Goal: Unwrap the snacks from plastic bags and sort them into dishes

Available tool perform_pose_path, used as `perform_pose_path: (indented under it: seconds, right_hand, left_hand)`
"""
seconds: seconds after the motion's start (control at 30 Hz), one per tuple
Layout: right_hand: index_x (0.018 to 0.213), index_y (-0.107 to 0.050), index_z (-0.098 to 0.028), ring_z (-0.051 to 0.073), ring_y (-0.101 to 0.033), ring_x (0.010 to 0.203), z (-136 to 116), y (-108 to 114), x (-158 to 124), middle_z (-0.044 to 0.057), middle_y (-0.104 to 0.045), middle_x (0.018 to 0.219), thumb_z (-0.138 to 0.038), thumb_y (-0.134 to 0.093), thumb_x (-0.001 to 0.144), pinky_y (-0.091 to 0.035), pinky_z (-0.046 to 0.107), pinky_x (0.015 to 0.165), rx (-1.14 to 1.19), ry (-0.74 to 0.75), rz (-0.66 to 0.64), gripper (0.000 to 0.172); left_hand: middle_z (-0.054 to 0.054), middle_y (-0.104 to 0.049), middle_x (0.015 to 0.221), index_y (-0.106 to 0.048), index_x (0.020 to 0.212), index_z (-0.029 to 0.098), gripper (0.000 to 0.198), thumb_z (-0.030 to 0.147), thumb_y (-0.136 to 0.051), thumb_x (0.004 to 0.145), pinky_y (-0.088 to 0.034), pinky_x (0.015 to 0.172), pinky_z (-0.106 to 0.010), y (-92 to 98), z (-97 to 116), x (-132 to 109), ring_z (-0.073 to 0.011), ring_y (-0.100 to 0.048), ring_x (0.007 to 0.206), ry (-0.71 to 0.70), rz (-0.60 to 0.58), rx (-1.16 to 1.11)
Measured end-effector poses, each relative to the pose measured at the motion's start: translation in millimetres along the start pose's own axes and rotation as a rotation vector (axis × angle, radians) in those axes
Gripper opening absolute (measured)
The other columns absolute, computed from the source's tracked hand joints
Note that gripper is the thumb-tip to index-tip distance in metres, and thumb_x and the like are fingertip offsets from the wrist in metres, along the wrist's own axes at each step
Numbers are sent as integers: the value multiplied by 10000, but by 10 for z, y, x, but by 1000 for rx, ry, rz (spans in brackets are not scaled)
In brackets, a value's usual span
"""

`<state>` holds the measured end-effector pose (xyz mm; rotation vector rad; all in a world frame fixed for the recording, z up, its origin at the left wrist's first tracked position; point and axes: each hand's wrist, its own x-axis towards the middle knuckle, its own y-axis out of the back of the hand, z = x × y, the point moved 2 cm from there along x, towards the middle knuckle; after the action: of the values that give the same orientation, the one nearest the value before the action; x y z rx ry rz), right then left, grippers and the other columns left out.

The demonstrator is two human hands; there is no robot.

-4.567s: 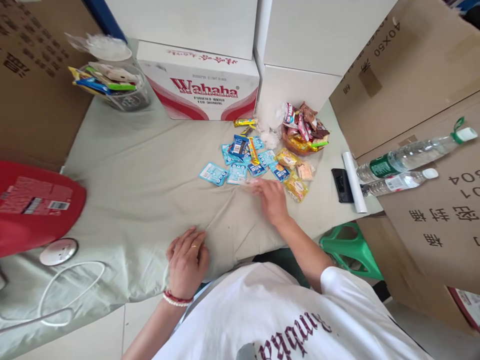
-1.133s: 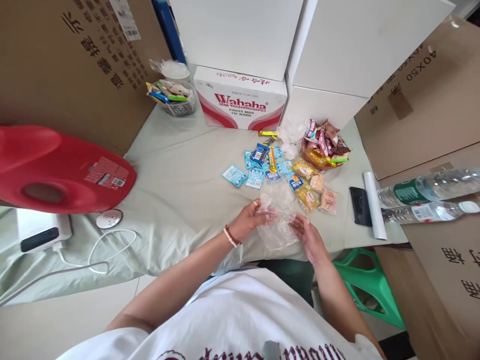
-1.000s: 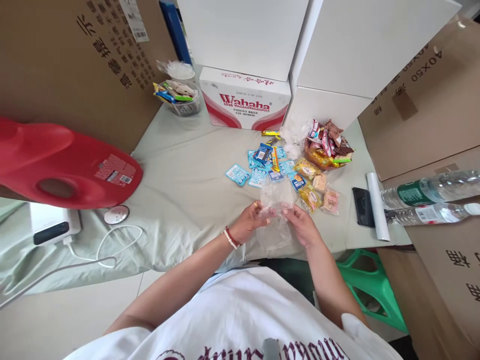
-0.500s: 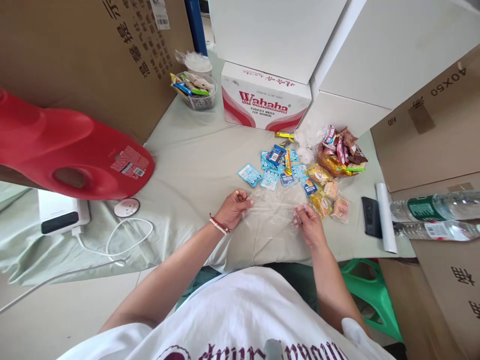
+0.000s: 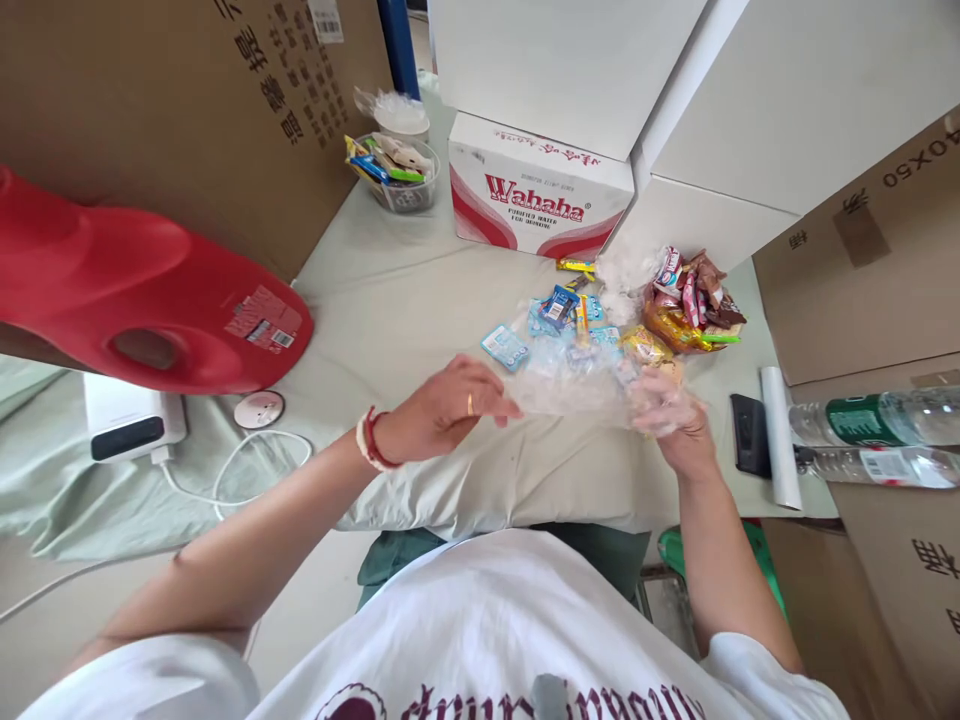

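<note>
A thin clear plastic bag (image 5: 574, 395) stretches sideways between my hands, just above the table's near half. My left hand (image 5: 457, 405), with a ring and a red-and-white bracelet, pinches its left end at the fingertips. At the other end, my right hand (image 5: 671, 410) has its fingers gathered in the film, which partly veils them and blurs their outline. Behind and under the bag lie small blue snack packets (image 5: 505, 347), partly seen through the plastic. Yellow-wrapped snacks (image 5: 645, 343) are close behind my right hand.
A heap of packaged snacks (image 5: 694, 300) and crumpled clear plastic (image 5: 626, 275) sit at the back right. Behind stands a Wahaba-style water carton (image 5: 540, 195), with a snack tub (image 5: 409, 180) to its left. A red jug (image 5: 187, 300) is left; a phone (image 5: 748, 435) and bottles (image 5: 862, 420) are right.
My hands have moved farther apart, the left one leftward and the right one rightward. The bag is drawn out wider and now covers part of my right fingers.
</note>
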<state>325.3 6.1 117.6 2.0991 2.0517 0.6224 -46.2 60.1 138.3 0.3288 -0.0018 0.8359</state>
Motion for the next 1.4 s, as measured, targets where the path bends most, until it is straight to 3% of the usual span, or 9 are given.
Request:
perform_pose_path:
  seconds: [0.1,0.23,0.4,0.57,0.73,0.87,1.0,1.17,1.4]
  right_hand:
    - [837,-851,-342,313,-433,1481,300,-144,-230,35,-727,1331,-351,-655,915,-323,635,1201,-191,66,-277,212]
    - [994,-844,-351,269,-345,1550,591,-271,-484,5,-631,1484,-129,-541,891,-295,665,1210,-281,91,-355,389]
    - [997,-839,-356,257,-339,1561,612,-281,-554,-7,-620,1497,-29,-516,841,-300,671,1217,-292,149,-355,486]
    - [996,-842,-334,274,-314,1574,671,-150,-712,8,-618,1500,1,-523,793,-343,658,1205,-328,158,-391,505]
    - [939,-840,-333,281,-526,1432,677,288,-1009,12,-738,1317,-20,-487,761,-434,623,1155,-317,78,-293,504]
    - [938,-827,-315,247,-716,1123,389,332,-948,18,-785,1119,-56,-477,815,-558,499,1035,-311,29,-85,452]
    - [1090,-797,-301,237,-695,1140,13,-321,-704,35,-775,1128,-87,-463,926,-556,465,1045,-306,193,-79,429]
    - [1490,-588,-247,308,-382,1529,126,-1102,-689,103,-505,1597,-266,-568,1009,-352,572,1254,-483,238,-267,482]
    - [1351,-698,-227,324,-465,1476,701,-566,-569,138,-515,1585,-381,-547,1022,-428,560,1179,-499,99,-216,393]
  left_hand:
    - [-47,-778,858,-767,862,313,167,305,-600,862,-319,1214,-517,-177,-361,-322,-235,-713,1016,28,-202,217]
    - [-56,-781,927,-656,676,264,227,301,-543,870,-266,1257,-514,-316,-673,-611,-254,-670,1217,53,-124,200]
    - [-132,-716,1289,-731,1089,236,421,451,-379,1006,-397,1160,-575,-466,-618,-412,-293,-651,1231,292,171,375]
    - [-159,-520,1583,-698,1260,271,429,469,-692,880,-6,1170,-833,-627,-632,-187,-420,-384,1514,371,-41,802]
    - [-113,-201,1752,-517,1521,336,789,379,-757,770,-83,1189,-805,-352,-738,-461,-446,-70,1618,353,-148,823]
    - [-67,-395,1680,-708,1290,296,488,289,-598,815,-232,1240,-671,-139,-549,-513,-392,-132,1620,235,193,726]
    - [-64,-742,1172,-738,946,262,259,191,-497,881,-374,1199,-542,-392,-180,-260,-279,-554,1380,76,572,730]
    - [-124,-647,1456,-700,1278,246,365,284,-498,975,-205,1275,-578,-1050,-219,-114,-301,-509,1451,0,72,853]
    - [-172,-296,1700,-374,1626,269,673,511,-490,1008,41,1242,-723,-902,-903,-356,-371,-368,1546,196,1,1029]
